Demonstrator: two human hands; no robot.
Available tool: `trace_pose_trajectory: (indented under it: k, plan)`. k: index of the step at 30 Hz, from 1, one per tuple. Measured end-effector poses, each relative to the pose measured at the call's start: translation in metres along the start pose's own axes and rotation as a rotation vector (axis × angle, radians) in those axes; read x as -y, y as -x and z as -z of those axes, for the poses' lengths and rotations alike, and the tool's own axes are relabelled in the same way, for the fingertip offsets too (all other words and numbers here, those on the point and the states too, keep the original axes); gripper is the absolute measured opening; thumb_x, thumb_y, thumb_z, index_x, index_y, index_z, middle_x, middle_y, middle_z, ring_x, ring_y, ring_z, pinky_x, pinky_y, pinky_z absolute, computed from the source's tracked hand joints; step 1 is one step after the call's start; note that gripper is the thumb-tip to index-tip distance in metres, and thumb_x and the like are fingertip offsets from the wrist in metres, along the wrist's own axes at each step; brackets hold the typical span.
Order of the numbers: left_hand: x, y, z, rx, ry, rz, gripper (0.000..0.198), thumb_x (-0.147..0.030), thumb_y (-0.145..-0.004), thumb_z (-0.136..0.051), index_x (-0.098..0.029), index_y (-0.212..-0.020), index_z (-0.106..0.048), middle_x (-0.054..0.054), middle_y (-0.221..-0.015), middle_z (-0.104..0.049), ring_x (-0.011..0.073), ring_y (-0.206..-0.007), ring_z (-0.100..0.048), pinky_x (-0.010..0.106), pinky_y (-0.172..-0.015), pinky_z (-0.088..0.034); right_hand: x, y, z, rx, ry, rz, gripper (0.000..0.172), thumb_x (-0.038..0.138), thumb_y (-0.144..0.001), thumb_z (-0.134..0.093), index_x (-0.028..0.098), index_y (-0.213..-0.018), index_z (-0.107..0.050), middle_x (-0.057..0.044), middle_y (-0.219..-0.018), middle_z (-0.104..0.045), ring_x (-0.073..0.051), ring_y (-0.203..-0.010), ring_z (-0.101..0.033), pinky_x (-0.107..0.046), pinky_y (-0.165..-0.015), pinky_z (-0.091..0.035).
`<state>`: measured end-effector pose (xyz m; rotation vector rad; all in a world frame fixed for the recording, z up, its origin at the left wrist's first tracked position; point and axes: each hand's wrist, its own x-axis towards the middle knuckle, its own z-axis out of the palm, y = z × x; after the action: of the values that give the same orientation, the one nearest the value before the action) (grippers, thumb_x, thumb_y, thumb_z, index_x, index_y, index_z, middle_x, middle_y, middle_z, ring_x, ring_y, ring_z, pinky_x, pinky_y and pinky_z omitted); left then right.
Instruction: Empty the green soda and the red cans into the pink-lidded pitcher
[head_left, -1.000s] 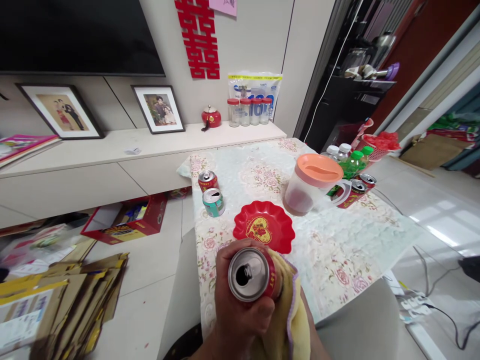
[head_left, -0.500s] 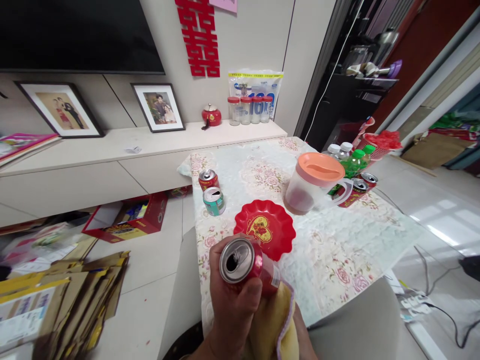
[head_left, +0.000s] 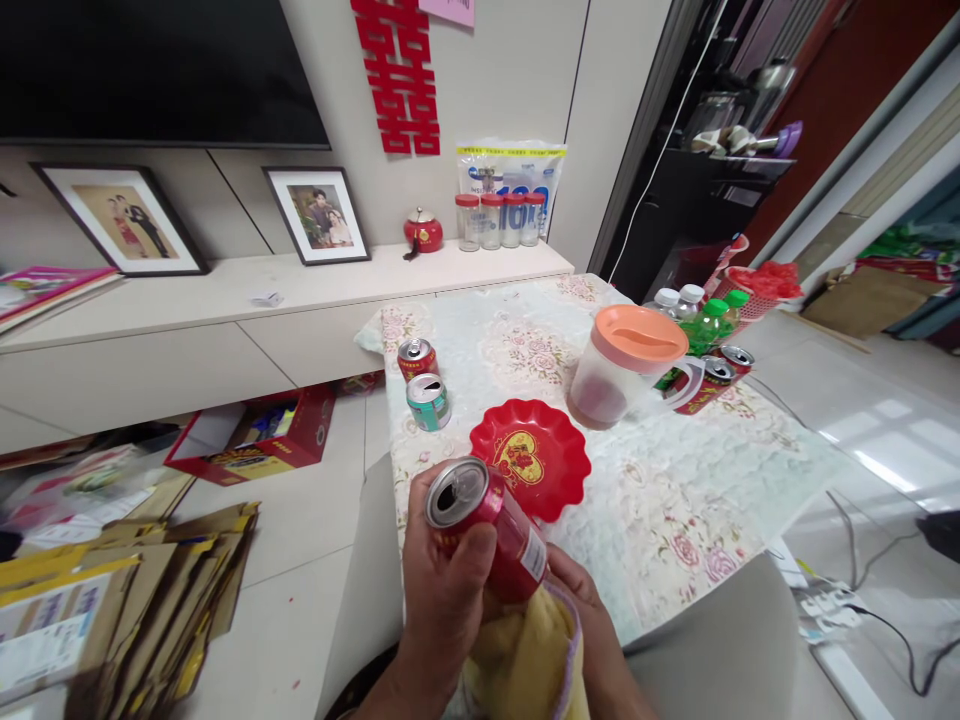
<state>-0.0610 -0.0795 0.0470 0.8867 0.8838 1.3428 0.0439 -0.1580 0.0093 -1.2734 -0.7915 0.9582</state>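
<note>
My left hand [head_left: 446,575] is closed around a red can [head_left: 517,545], which tilts with its opened top up and to the left. At the can's lower end, my right hand [head_left: 581,595] grips a yellow cloth [head_left: 529,650] with a purple edge; some of its fingers are hidden behind the cloth. Just beyond the can lies a red scalloped plate [head_left: 562,460] with a gold pattern. To the left of the plate, a teal can [head_left: 428,405] and another red can [head_left: 417,362] stand upright on the flowered tablecloth [head_left: 675,500].
A pitcher [head_left: 607,385] with an orange lid stands right of the plate. Bottles [head_left: 709,325] and two more cans [head_left: 709,385] are at the table's right side. Flattened cardboard [head_left: 172,590] and a red box [head_left: 300,430] lie on the floor at left.
The red can has moved slightly left and tilts more, showing more of its side. My right hand has come up beside the can's lower end and shows more clearly, with the cloth.
</note>
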Motion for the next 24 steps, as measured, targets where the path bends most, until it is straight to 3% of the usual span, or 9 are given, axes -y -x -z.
trace_pose_trajectory:
  k: [4,7,9,11,13,16,20,24]
  plan:
    - [-0.009,-0.004,0.002,0.008,-0.016,-0.033,0.067,-0.051,-0.07,-0.1,-0.025,-0.12,-0.063,0.001,-0.105,-0.076,0.0162,-0.086,-0.072,0.026,-0.08,-0.062,-0.008,0.0,0.003,0.136,0.22,0.12,0.022,0.044,-0.099,-0.07,0.028,-0.107,-0.083,-0.007,-0.105,-0.079,-0.026,-0.098,-0.074,-0.044,-0.089,-0.063]
    - [-0.016,-0.006,0.002,-0.01,-0.043,-0.084,0.068,-0.045,-0.071,-0.101,-0.026,-0.123,-0.062,0.0,-0.106,-0.077,0.0153,-0.084,-0.073,0.025,-0.078,-0.063,-0.023,0.003,-0.005,0.143,0.425,0.193,0.035,0.032,-0.094,-0.072,0.031,-0.128,-0.079,-0.013,-0.131,-0.073,-0.035,-0.12,-0.066,-0.065,-0.108,-0.053]
    - [-0.02,-0.006,0.001,-0.005,-0.075,-0.113,0.069,-0.044,-0.069,-0.102,-0.026,-0.123,-0.062,0.002,-0.108,-0.078,0.0171,-0.085,-0.075,0.025,-0.075,-0.064,-0.031,0.004,-0.009,0.195,0.529,0.209,0.036,0.026,-0.096,-0.067,0.031,-0.13,-0.078,-0.015,-0.137,-0.071,-0.039,-0.127,-0.062,-0.073,-0.113,-0.048]
    - [-0.021,-0.006,-0.001,0.009,-0.11,-0.142,0.073,-0.044,-0.065,-0.104,-0.024,-0.121,-0.063,0.004,-0.109,-0.078,0.0197,-0.087,-0.077,0.027,-0.075,-0.066,-0.032,0.003,-0.006,0.285,0.559,0.21,0.033,0.023,-0.1,-0.061,0.03,-0.128,-0.077,-0.013,-0.131,-0.073,-0.034,-0.123,-0.067,-0.064,-0.111,-0.055]
    - [-0.019,-0.006,-0.004,0.002,-0.126,-0.162,0.076,-0.047,-0.059,-0.106,-0.022,-0.118,-0.064,0.004,-0.104,-0.078,0.0199,-0.084,-0.076,0.027,-0.074,-0.066,-0.026,0.003,0.006,0.354,0.543,0.19,0.028,0.022,-0.104,-0.058,0.03,-0.125,-0.075,-0.008,-0.123,-0.075,-0.025,-0.113,-0.073,-0.045,-0.103,-0.064]
    - [-0.01,-0.003,-0.008,-0.006,-0.122,-0.135,0.079,-0.05,-0.056,-0.107,-0.022,-0.116,-0.064,0.004,-0.101,-0.077,0.019,-0.079,-0.074,0.026,-0.068,-0.065,-0.01,0.004,0.032,0.268,0.628,0.262,0.036,0.022,-0.106,-0.057,0.033,-0.14,-0.065,-0.006,-0.133,-0.073,-0.021,-0.12,-0.073,-0.037,-0.105,-0.063]
    - [0.007,0.005,-0.013,0.096,-0.138,-0.062,0.075,-0.051,-0.062,-0.104,-0.024,-0.12,-0.064,0.004,-0.103,-0.075,0.0234,-0.086,-0.076,0.034,-0.077,-0.067,0.007,0.005,0.046,0.109,0.672,0.407,0.087,0.021,-0.095,-0.072,0.04,-0.17,-0.032,-0.008,-0.161,-0.057,-0.028,-0.147,-0.059,-0.046,-0.12,-0.055]
    - [0.021,0.019,-0.02,0.264,-0.184,0.016,0.075,-0.059,-0.071,-0.098,-0.025,-0.128,-0.061,0.008,-0.113,-0.075,0.0285,-0.098,-0.076,0.044,-0.093,-0.067,0.011,0.001,0.038,0.025,0.531,0.384,0.092,0.023,-0.094,-0.073,0.039,-0.173,-0.029,-0.009,-0.165,-0.055,-0.029,-0.149,-0.059,-0.043,-0.117,-0.058]
